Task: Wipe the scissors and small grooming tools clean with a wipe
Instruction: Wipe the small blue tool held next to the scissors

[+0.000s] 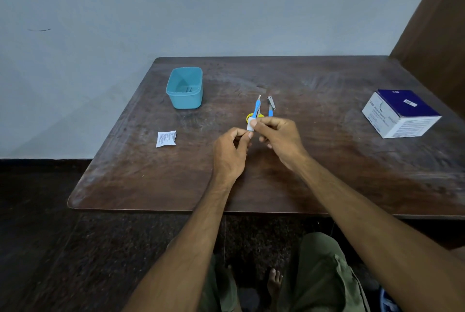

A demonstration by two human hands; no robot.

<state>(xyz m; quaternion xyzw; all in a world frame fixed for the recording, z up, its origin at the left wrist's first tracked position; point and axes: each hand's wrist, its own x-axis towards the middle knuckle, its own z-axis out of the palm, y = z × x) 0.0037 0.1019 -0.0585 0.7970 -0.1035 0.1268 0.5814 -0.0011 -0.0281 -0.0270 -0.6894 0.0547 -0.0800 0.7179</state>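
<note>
Small scissors (257,107) with blue blades and yellow handles lie on the brown table (327,160), just beyond my hands. A blue-handled nail clipper (271,106) lies right beside them. My left hand (230,153) and my right hand (279,140) meet over the table's middle. Both pinch a small white wipe (250,126) between thumbs and fingertips. The wipe is mostly hidden by my fingers and overlaps the scissors' yellow handles in view.
A teal plastic tub (185,87) stands at the back left, with something small inside. A torn white wipe sachet (165,138) lies left of my hands. A blue-and-white swab box (400,112) sits at the right. A wall runs behind the table.
</note>
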